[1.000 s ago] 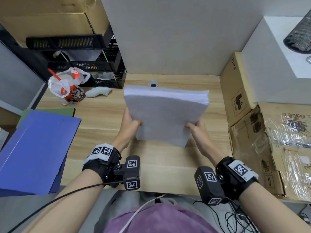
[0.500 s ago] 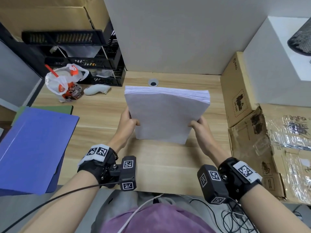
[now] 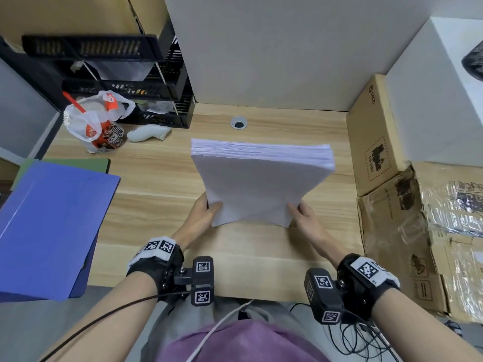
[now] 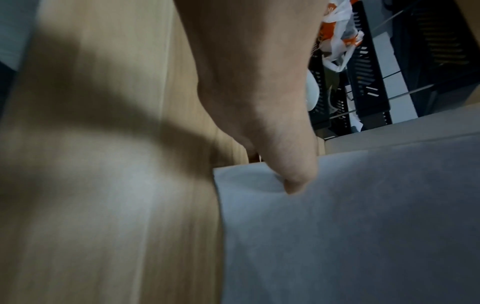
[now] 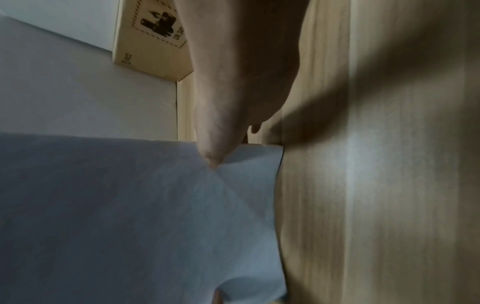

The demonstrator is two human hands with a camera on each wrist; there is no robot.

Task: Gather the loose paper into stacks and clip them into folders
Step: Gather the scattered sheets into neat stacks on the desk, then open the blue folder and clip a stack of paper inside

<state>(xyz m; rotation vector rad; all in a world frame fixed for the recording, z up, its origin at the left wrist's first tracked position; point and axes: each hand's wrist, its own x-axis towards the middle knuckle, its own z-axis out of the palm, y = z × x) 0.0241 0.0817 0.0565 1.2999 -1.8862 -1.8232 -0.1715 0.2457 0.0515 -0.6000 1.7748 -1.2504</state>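
Note:
A thick stack of white paper stands upright on its lower edge on the wooden desk, leaning slightly away from me. My left hand grips its lower left side, thumb pressed on the near sheet. My right hand grips the lower right side, thumb on the near sheet; the other fingers are hidden behind the stack. A blue folder lies at the desk's left edge on top of a green folder.
Cardboard boxes line the right side. A black tray rack, a plastic bag with a drink cup and a white object sit at the back left. A cable hole lies behind the stack.
Both hands have slid down to the stack's lower corners. The stack's top edges look more even than a second ago, and its bottom edge now rests on the desk.

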